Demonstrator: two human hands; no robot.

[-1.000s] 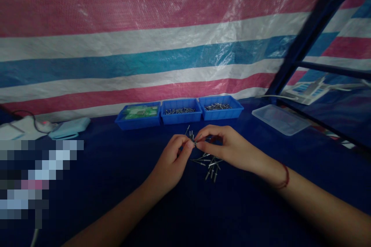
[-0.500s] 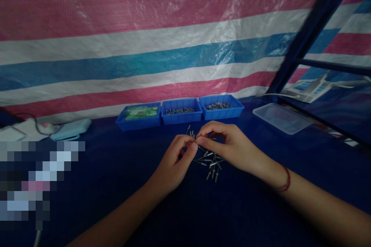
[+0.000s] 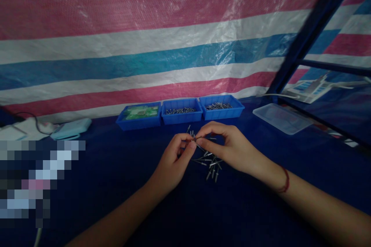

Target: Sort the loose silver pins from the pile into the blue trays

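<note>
Both hands meet over a loose heap of silver blind rivets (image 3: 213, 162) on the dark blue table. My left hand (image 3: 179, 152) pinches with thumb and forefinger, the other fingers curled under. My right hand (image 3: 223, 142) comes in from the right, its thumb and forefinger also pressed together at the same spot. A small blind rivet appears to sit between the fingertips, mostly hidden by them. Several rivet ends show just behind the left fingertips; whether these are held or lying there I cannot tell. The right palm covers part of the heap.
Along the back stand three blue bins: one with green-and-clear packets (image 3: 139, 112), a middle bin (image 3: 182, 118) and a right bin (image 3: 223, 114), both holding rivets. A clear plastic lid (image 3: 281, 119) lies right. A light-blue case (image 3: 72, 128) sits left. Striped sheeting hangs behind.
Both hands stay nearly in place. The left fingertips have shifted slightly up and left, and a rivet now shows beneath the right forefinger.
</note>
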